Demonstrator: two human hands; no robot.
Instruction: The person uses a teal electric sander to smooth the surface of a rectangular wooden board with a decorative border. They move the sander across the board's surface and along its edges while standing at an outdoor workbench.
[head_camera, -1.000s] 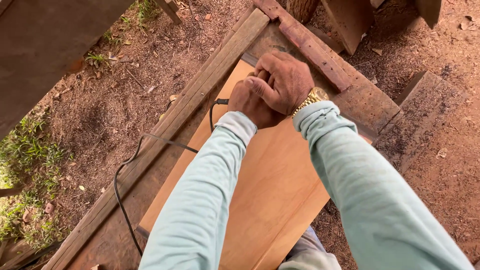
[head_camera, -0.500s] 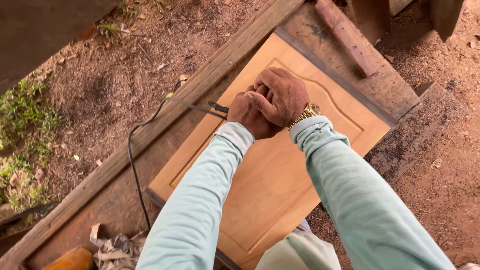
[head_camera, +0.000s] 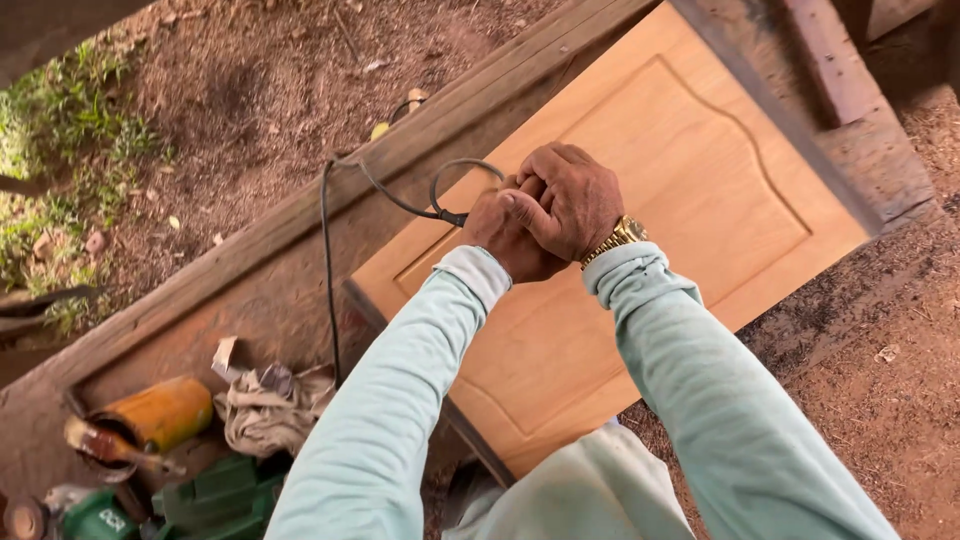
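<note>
Both hands over wooden panel (head_camera: 640, 250), I see them stacked. Right hand (head_camera: 575, 200) wrapped over left hand (head_camera: 510, 235), both grips closed tight together on something hidden beneath; can't tell what tool. Black cord (head_camera: 380, 185) runs out from under left grip, loops leftward across bench (head_camera: 300, 290). Gold watch (head_camera: 618, 236) just behind right grip. Orange can (head_camera: 160, 412), rag (head_camera: 265, 400) well below-left of grips.

Orange can (head_camera: 160, 412), crumpled rag (head_camera: 268, 405), green case (head_camera: 215, 492), grass patch (head_camera: 60, 150), wooden beam (head_camera: 835, 75)
</note>
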